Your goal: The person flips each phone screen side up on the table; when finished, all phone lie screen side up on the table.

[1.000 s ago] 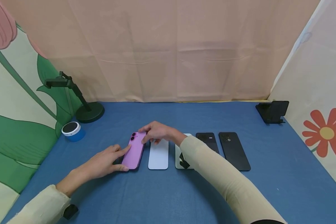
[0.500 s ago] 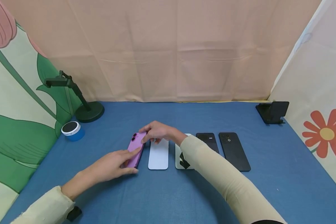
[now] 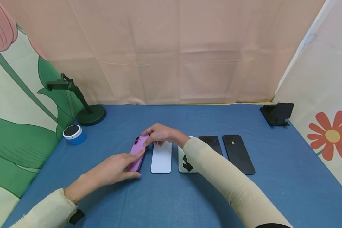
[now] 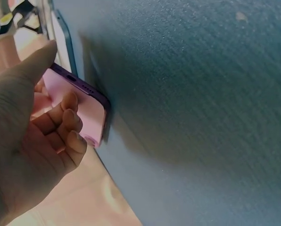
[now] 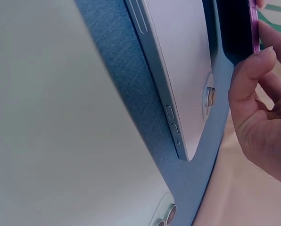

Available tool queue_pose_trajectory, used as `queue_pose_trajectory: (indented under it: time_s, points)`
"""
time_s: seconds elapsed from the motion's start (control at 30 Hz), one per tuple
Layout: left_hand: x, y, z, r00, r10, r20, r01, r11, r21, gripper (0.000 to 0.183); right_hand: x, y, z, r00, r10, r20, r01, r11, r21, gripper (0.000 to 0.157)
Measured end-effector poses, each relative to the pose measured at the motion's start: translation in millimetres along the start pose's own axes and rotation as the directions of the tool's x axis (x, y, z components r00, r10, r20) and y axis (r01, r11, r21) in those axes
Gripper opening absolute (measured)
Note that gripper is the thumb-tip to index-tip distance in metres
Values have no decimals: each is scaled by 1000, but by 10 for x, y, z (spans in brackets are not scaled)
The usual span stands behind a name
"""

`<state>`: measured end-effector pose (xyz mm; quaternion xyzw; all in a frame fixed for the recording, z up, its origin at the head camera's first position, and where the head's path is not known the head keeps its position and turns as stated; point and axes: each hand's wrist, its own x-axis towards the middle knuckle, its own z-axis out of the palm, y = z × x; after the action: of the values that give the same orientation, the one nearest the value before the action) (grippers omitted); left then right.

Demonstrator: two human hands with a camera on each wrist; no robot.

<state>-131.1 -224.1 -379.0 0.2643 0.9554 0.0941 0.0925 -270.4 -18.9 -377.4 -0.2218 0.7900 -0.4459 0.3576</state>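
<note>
In the head view, a purple smartphone (image 3: 137,148) is tilted, back up, with its dark edge showing on the right. My right hand (image 3: 161,133) pinches its upper end; the thumb presses on the edge in the right wrist view. My left hand (image 3: 114,167) reaches over the lower part, its index finger lying on the phone's back. The left thumb points right, beside the bottom end. Seen from the left wrist, the other fingers (image 4: 72,120) are loosely bent by the phone's back. Beside it, flat on the table, lies a white smartphone (image 3: 161,160).
Right of these lie a pale green smartphone (image 3: 183,163), partly under the right sleeve, and two dark smartphones (image 3: 212,144) (image 3: 237,155). A black phone stand (image 3: 277,114) is at the back right. A dark stand (image 3: 91,114) and a blue-white round container (image 3: 75,135) are at left.
My left hand has slid right along the purple phone, its index finger and thumb now farther across the lower part. The right hand and the phone have hardly moved.
</note>
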Motion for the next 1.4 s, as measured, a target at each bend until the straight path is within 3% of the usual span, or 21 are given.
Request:
queue_pose_trajectory:
  time_s: [0.47, 0.87, 1.0, 1.13, 1.4]
  points:
    - [12, -16, -101, 997, 6, 83, 1, 997, -75, 80, -34, -27, -11, 1000, -5, 5, 5, 999, -34, 53]
    - [3, -41, -152, 994, 23, 107, -11, 993, -114, 76, -22, -27, -18, 1000, -5, 6, 5, 1000, -15, 51]
    - [-15, -50, -174, 995, 24, 101, -10, 990, -139, 75, -57, -28, -49, 1000, -13, 21, 13, 1000, -24, 59]
    - [-34, -56, -200, 995, -21, 102, 37, 987, -154, 75, -128, -38, -110, 1000, -25, -2, 25, 1000, -12, 68]
    - [-77, -53, -236, 988, -133, 75, 144, 976, -163, 77, -213, -6, -147, 999, -34, -11, 34, 999, 26, 69]
